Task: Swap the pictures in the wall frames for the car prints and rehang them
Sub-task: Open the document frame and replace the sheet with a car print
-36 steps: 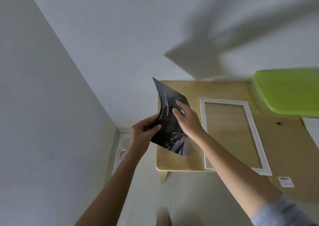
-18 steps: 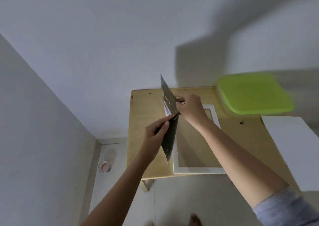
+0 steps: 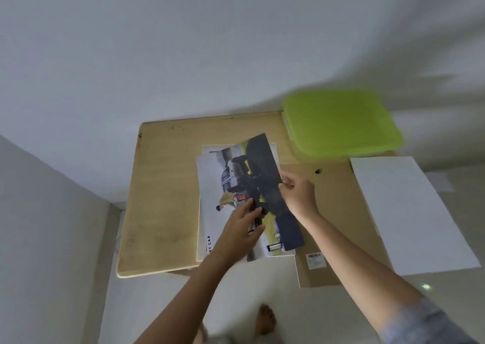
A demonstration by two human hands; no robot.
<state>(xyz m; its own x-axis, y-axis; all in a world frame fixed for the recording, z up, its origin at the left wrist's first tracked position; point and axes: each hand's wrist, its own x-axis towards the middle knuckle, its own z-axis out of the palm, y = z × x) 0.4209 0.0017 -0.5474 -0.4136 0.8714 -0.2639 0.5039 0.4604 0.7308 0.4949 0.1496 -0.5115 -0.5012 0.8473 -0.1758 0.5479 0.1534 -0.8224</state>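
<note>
A light car print (image 3: pixel 212 186) with a white border and black lettering lies flat on the wooden table (image 3: pixel 162 199). A white edge (image 3: pixel 210 148), which may be the frame, shows beneath its far end. My left hand (image 3: pixel 242 232) rests on this print, fingers and thumb closed on the sheets near its middle. A dark print (image 3: pixel 262 170) lies slanted across the light one, its right edge lifted. My right hand (image 3: pixel 296 192) pinches that edge between thumb and fingers.
A brown backing board (image 3: pixel 341 212) with a barcode label (image 3: pixel 316 260) lies to the right, overhanging the table's near edge. A white sheet (image 3: pixel 412 212) lies further right. A green-lidded container (image 3: pixel 338 123) stands at the back right. Walls close the left and back; a bare foot (image 3: pixel 265 320) shows below.
The sheets, held upright in both hands over the open white frame, have come down flat onto it. A light car print now shows under the dark one. The view has shifted right.
</note>
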